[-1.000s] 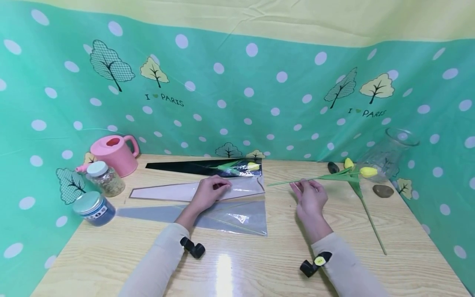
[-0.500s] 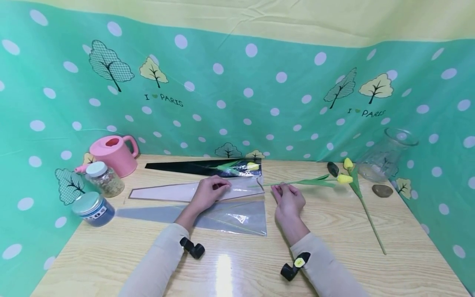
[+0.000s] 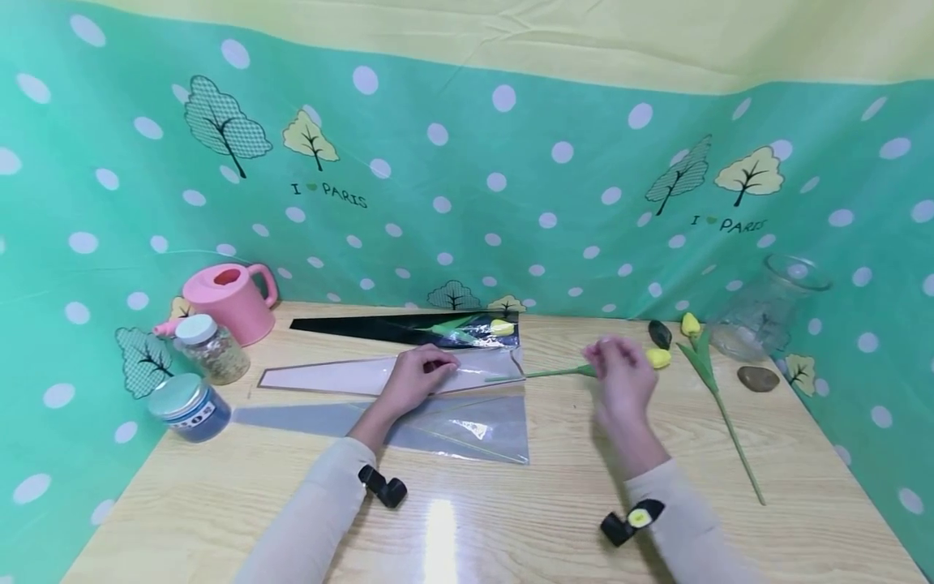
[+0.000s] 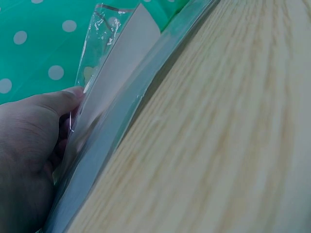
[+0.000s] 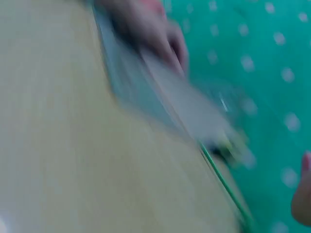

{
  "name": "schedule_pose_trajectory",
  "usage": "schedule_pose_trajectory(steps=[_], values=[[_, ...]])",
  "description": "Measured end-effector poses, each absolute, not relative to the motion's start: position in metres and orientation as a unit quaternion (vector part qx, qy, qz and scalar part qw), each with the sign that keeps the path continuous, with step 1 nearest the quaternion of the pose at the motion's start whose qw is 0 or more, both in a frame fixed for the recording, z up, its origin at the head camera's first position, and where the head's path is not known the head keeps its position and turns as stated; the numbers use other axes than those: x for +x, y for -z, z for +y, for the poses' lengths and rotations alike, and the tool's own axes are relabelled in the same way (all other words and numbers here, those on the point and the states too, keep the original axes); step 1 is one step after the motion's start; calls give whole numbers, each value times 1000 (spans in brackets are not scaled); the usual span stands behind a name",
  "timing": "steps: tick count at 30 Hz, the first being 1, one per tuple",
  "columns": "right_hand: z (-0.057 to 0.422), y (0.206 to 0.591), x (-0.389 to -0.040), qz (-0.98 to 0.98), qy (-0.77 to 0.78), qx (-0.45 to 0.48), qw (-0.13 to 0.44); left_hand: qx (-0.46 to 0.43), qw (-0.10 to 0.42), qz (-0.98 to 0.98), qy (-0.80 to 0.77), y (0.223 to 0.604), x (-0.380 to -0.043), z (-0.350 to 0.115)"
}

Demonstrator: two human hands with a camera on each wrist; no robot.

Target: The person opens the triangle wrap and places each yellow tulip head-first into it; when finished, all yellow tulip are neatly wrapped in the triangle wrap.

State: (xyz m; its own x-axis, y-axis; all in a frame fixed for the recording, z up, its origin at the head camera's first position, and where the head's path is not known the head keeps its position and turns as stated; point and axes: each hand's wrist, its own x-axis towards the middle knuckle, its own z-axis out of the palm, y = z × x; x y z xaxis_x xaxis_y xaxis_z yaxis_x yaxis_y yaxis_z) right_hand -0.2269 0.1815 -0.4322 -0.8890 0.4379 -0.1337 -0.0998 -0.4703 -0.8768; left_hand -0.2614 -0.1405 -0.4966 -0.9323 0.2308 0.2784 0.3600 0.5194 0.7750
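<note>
My left hand [image 3: 416, 377] pinches the upper layer of a white-backed clear flower sleeve [image 3: 321, 375]; the left wrist view shows its thumb at the film edge of the sleeve [image 4: 121, 63]. A yellow tulip [image 3: 547, 374] lies with its stem end inside the sleeve's wide mouth. Blurred by motion, my right hand [image 3: 623, 385] is over the tulip's leaves and hides part of them, with the yellow bloom [image 3: 659, 358] showing beyond. In the right wrist view the thumb [image 5: 303, 194] is apart from the green stem [image 5: 221, 179], and the fingers hold nothing visible.
Behind lies a black sleeve [image 3: 350, 328] with a yellow tulip inside; a grey sleeve [image 3: 467, 446] lies in front. Another tulip [image 3: 730, 422], stones [image 3: 759, 378] and a glass vase [image 3: 766, 316] are at right. A pink watering can [image 3: 237, 304] and two jars [image 3: 193, 410] stand left.
My right hand moves left with the tulip, its stem end entering the sleeve, then lets go and shifts back right along it. The left hand keeps its place on the sleeve.
</note>
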Motion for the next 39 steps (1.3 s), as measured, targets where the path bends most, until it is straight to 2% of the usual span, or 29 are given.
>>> schedule_pose_trajectory(steps=[4, 6, 9, 13, 17, 27, 39], values=[[243, 429, -242, -700, -686, -85, 179, -166, 72, -871, 457, 496, -261, -139], [272, 432, -248, -796, -579, -50, 167, -166, 72, -871, 457, 495, -261, -139], [306, 439, -254, -877, -463, -8, 131, -166, 71, -871, 456, 494, -260, -139], [331, 446, -260, -912, -406, 27, 60, -163, 72, -874, 452, 494, -259, -140], [341, 454, -265, -921, -386, 44, 29, -163, 66, -872, 456, 493, -259, -140], [343, 467, -272, -934, -341, 96, 38, -170, 68, -870, 457, 495, -260, -139], [331, 472, -260, -935, -291, 161, 124, -170, 72, -874, 450, 492, -259, -139]])
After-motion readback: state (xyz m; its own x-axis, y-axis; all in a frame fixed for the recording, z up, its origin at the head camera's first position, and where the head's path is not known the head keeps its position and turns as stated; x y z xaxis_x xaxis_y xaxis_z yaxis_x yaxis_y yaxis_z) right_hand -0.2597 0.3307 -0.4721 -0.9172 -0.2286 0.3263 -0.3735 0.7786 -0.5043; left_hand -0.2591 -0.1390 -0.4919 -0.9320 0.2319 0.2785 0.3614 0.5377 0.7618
